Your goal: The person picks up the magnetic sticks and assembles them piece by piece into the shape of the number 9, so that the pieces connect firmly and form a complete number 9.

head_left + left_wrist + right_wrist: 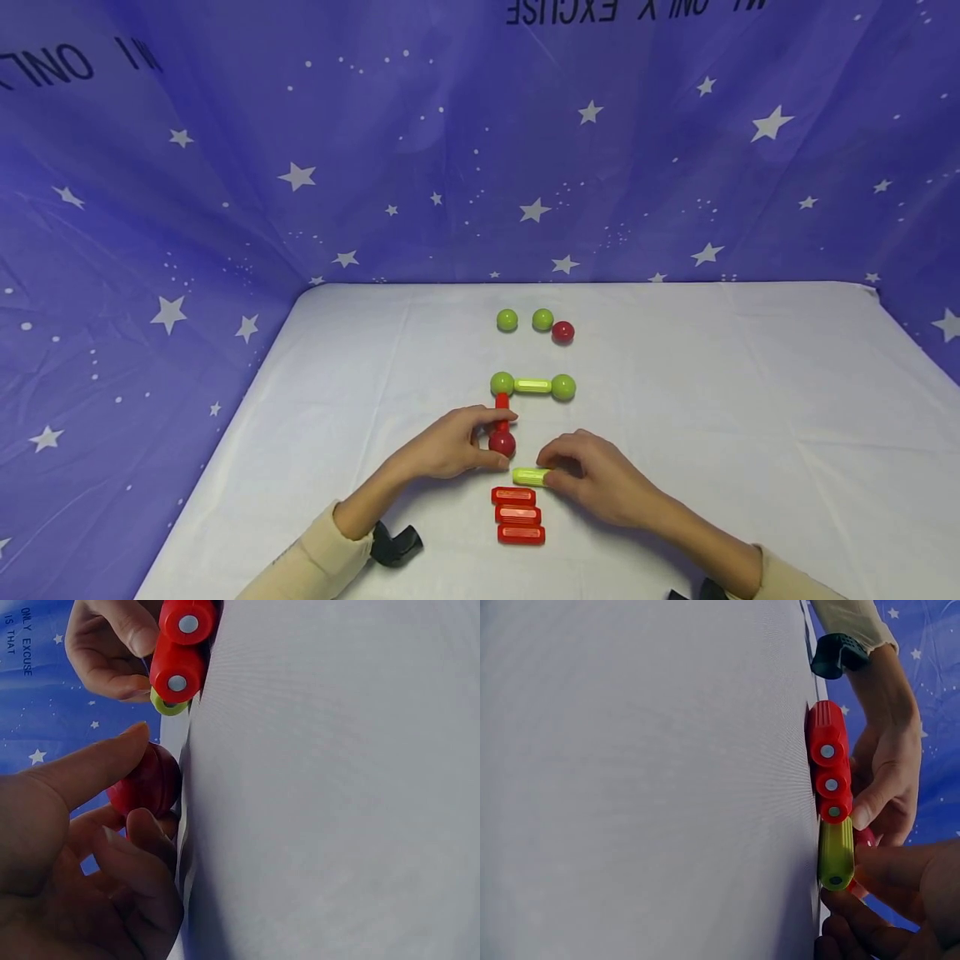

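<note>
My left hand point(452, 442) holds a red ball point(502, 444) between thumb and fingers. Its index finger lies over the red magnetic rod point(502, 402) that runs from this ball up to a green ball point(502, 383). A yellow-green rod point(532, 386) links that ball to another green ball point(563, 387) on the right. With thumb and finger, my right hand point(603, 481) pinches the right end of a loose yellow-green rod point(528, 477) lying on the cloth. Round metal ends show on the red rods point(178, 671) in the left wrist view.
Three red rods point(519, 515) lie stacked in a row just below the hands. Farther back sit two green balls point(507, 320) and a red ball point(563, 332). White cloth point(712, 400) covers the table; a purple starry curtain point(450, 150) stands behind it.
</note>
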Tool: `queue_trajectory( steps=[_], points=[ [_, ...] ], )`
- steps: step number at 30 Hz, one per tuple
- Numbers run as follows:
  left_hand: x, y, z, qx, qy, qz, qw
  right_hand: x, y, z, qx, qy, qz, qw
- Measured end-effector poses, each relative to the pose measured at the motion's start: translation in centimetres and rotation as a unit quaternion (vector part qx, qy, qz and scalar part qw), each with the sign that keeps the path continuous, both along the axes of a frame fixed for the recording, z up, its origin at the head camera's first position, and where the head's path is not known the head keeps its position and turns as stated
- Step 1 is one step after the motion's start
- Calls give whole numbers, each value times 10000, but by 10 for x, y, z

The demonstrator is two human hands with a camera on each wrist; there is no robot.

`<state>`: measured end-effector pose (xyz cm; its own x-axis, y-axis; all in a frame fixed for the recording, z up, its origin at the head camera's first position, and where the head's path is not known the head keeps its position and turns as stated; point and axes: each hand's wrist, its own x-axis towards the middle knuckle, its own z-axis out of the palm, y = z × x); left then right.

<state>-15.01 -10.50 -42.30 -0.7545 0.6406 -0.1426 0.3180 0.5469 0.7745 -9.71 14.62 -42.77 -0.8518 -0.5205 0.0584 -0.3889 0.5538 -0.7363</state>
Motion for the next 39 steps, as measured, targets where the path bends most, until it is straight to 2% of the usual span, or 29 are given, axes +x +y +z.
queue_trajectory(
  steps=[7,21,29,39],
  points=[
    [0,-1,0,9,-27,13,10000,0,-1,1,79,-35,128,9999],
    [0,-1,-1,29,-51,13,10000,-2,0,2,134,-77,114,9998],
    [0,-1,0,-31,-84,23,10000,-2,2,-1,-37,159,22,9999],
    [0,-1,-1,66,-108,26,9999,-5,4,-1,-350,169,-168,9991]
  ],
)
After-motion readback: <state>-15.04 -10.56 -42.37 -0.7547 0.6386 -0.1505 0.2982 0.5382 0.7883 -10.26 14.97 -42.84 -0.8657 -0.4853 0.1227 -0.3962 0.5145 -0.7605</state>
